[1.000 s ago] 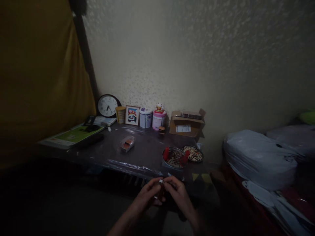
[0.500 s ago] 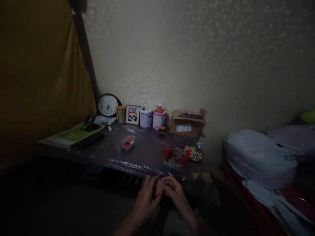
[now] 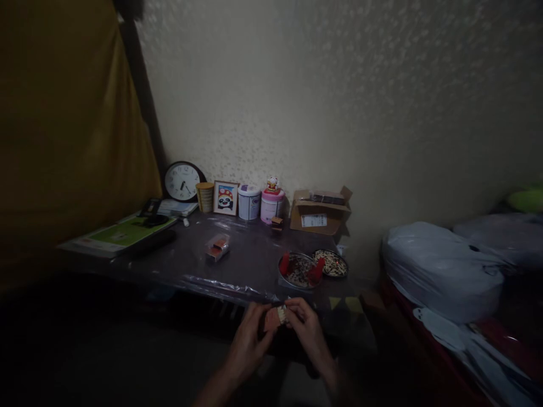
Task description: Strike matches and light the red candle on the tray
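Note:
In the dim light my left hand [image 3: 249,337] and my right hand [image 3: 309,333] meet just below the table's front edge. Together they pinch a small reddish box with a pale end [image 3: 275,317]; it looks like a matchbox, though the dark makes this uncertain. My fingers are curled round it from both sides. Just beyond my hands stands a round metal tin [image 3: 298,272] with red pieces in it, and a second round tin [image 3: 331,264] beside it holds pale sticks.
The dark table [image 3: 250,265] carries a small wrapped orange box [image 3: 216,247], a clock [image 3: 183,181], a panda picture [image 3: 225,198], two tins [image 3: 259,204], a cardboard box [image 3: 320,212] and green papers [image 3: 121,233]. Stuffed plastic bags [image 3: 443,270] lie at right. A yellow curtain [image 3: 68,141] hangs at left.
My hands have shifted slightly on the small box, and its reddish face now shows between my fingers. The view has drifted a little to the right.

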Available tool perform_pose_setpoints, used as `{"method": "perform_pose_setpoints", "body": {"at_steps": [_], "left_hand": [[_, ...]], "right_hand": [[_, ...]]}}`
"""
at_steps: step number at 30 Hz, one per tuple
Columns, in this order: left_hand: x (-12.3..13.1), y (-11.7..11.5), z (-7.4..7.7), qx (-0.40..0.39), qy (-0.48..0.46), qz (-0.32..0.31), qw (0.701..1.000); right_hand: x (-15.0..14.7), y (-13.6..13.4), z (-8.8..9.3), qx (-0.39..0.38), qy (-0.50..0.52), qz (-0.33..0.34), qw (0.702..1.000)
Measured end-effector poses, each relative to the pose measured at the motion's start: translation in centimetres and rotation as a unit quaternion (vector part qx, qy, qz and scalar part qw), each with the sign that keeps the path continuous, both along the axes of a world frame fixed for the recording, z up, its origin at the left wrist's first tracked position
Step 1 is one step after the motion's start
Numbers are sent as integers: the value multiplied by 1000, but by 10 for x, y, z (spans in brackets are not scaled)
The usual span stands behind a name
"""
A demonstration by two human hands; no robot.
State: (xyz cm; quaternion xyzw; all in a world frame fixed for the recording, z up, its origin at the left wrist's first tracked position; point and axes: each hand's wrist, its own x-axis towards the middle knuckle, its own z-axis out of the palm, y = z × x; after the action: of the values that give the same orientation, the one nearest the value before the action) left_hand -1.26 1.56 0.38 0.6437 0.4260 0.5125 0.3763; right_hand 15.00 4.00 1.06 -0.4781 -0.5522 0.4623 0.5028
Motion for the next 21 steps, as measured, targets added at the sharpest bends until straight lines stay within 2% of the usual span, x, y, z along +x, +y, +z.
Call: {"method": "perform_pose_setpoints", "body": {"at_steps": [5, 9, 12, 21], "left_hand": [[0, 4, 0, -19, -54, 8, 998], [-1, 6, -1, -68, -117, 19, 991], [-1, 6, 1, -101, -135, 3, 986], [-6, 5, 8, -120, -168, -63, 976]], "right_hand": [[2, 2, -3, 53, -72, 4, 996], [3, 2, -6, 85, -143, 11, 986], [3, 2, -6, 82, -152, 8, 985], [5, 2, 1, 47, -135, 3, 990]]}}
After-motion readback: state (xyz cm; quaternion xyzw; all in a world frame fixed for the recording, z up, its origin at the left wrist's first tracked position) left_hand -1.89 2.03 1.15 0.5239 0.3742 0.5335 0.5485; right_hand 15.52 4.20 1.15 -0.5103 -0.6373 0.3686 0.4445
